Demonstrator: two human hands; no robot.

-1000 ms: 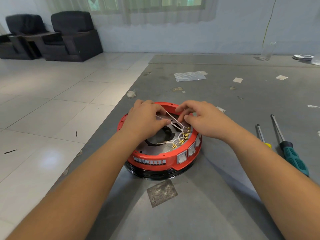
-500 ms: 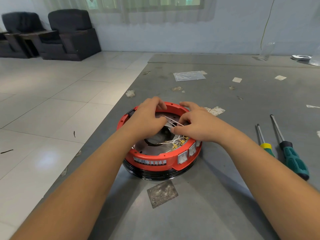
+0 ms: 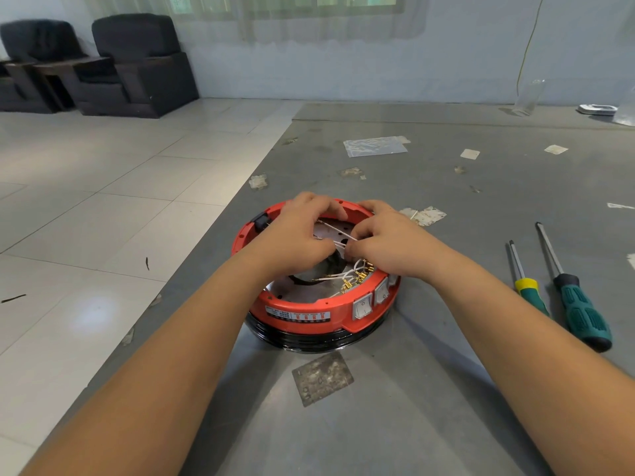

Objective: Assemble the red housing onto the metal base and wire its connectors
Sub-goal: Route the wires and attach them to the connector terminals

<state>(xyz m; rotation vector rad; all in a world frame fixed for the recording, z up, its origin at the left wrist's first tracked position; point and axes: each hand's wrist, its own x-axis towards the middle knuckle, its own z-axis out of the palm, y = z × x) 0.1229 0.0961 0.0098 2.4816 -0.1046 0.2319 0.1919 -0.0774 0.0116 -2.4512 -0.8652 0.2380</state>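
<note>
- Red housing [image 3: 302, 309]: seated on metal base [image 3: 311, 341]; wiring step, I judge.
- Left hand [image 3: 297, 235], right hand [image 3: 385, 242]: both pinching white wires [image 3: 338, 233].
- Next: seat connectors [image 3: 357, 280] squarely.

My hands [image 3: 343, 242] cover the far half of the red housing [image 3: 309, 309], hiding where the white wires [image 3: 338, 235] end. The label [image 3: 297, 317] print is too small to read.
</note>
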